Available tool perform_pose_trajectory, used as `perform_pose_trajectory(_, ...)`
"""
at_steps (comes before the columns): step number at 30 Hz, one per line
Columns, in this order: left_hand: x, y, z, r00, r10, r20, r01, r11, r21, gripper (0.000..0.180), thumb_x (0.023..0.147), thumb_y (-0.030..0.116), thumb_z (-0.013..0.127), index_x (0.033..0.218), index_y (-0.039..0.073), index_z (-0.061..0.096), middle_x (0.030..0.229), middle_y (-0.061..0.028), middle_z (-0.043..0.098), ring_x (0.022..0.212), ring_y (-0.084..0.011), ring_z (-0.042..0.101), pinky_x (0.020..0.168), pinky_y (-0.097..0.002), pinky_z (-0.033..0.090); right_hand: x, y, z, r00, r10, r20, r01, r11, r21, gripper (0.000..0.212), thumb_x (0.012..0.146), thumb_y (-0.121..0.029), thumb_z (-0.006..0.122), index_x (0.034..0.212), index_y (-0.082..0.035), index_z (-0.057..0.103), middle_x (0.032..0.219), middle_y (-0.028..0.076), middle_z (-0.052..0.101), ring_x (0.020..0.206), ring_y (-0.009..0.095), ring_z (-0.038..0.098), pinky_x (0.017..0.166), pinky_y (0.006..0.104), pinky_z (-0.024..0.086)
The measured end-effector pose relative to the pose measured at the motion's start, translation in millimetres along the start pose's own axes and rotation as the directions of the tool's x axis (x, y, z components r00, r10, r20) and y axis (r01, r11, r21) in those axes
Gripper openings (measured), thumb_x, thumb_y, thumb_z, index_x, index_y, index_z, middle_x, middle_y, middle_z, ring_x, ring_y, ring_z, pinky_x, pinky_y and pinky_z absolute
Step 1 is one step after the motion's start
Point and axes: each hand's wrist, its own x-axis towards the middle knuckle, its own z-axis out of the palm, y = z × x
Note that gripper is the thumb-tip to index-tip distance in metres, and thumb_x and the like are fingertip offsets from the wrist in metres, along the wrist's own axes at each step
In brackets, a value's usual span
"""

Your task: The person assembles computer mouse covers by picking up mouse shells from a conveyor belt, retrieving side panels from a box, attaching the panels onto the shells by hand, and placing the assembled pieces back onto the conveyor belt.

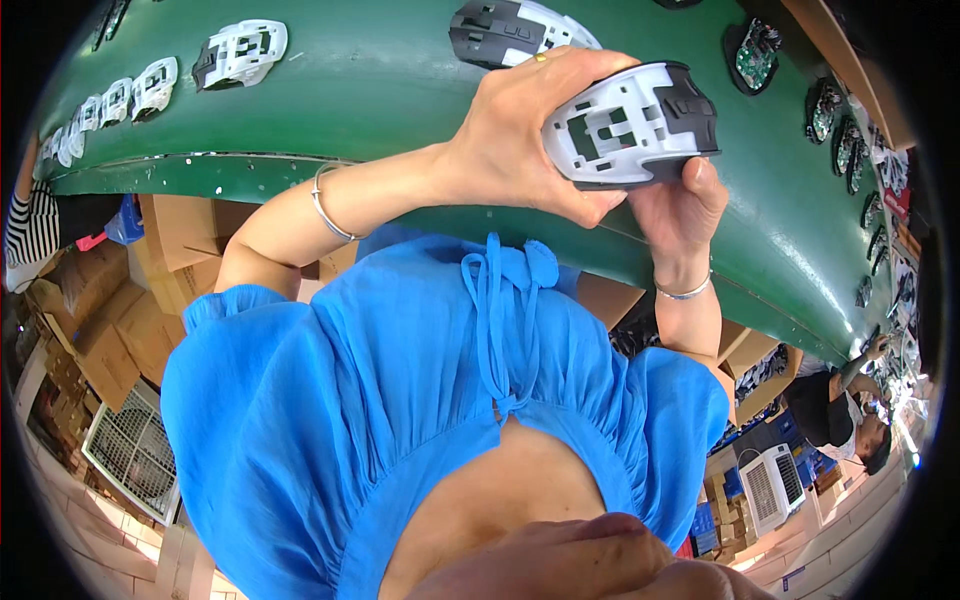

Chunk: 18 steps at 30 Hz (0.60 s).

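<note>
A white-and-black shell [652,114] is held over the green surface [350,110]. Left hand [518,130], partly closed, clasps the shell's left side; right hand [688,208], curled, grips its lower right. A second shell [510,32] lies beyond it, leftward; a circuit-board unit [754,57] lies to its right.

A white and dark-grey curved shell [648,125], its face pierced by angular cutouts (green shows through some), is held tilted between the left hand [525,130] and right hand [685,205], dark end pointing right.
</note>
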Motion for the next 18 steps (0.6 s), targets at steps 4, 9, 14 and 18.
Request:
perform_pose_trajectory(4,1.6,0.9,-6.5,0.992,0.128,0.014,-0.128,0.992,0.0,0.076,0.048,0.019,0.076,0.116,-0.003,0.051,0.1,-0.0126,0.061,0.086,-0.02,0.063,0.075,-0.0277,0.05,0.7,6.6,1.6,0.99,-0.043,0.136,0.05,0.998,-0.046,0.053,0.069,-0.008,0.065,0.118,0.003,0.047,0.113,0.015,0.056,0.103,0.028,0.056,0.092,0.0429,0.043)
perform_pose_trajectory(9,3.3,-11.2,-20.2,0.986,-0.04,0.16,0.074,0.974,-0.213,0.076,0.05,0.019,0.077,0.118,-0.001,0.049,0.104,-0.0112,0.059,0.092,-0.0209,0.059,0.083,-0.0306,0.047,9.3,10.7,11.8,0.987,-0.093,0.128,0.112,0.982,-0.151,0.038,0.07,-0.001,0.066,0.106,0.006,0.056,0.101,0.012,0.062,0.094,0.022,0.06,0.086,0.0338,0.047)
perform_pose_trajectory(14,12.1,-15.8,-33.9,0.897,-0.175,0.406,0.371,0.796,-0.477,0.082,0.054,0.02,0.079,0.124,-0.002,0.043,0.118,-0.0127,0.049,0.112,-0.021,0.047,0.097,-0.0338,0.036,-1.5,3.5,22.7,0.971,-0.157,0.178,0.2,0.946,-0.255,0.032,0.073,-0.002,0.067,0.103,0.005,0.06,0.099,0.011,0.063,0.09,0.017,0.06,0.085,0.0303,0.047)
perform_pose_trajectory(18,17.1,-11.5,-36.9,0.851,-0.188,0.491,0.437,0.773,-0.461,0.086,0.054,0.017,0.08,0.128,-0.003,0.04,0.127,-0.0152,0.044,0.12,-0.0234,0.042,0.102,-0.0362,0.032,-3.4,1.6,25.1,0.962,-0.183,0.202,0.251,0.886,-0.391,0.029,0.074,-0.001,0.069,0.102,0.003,0.062,0.095,0.008,0.065,0.086,0.014,0.061,0.08,0.0274,0.049)
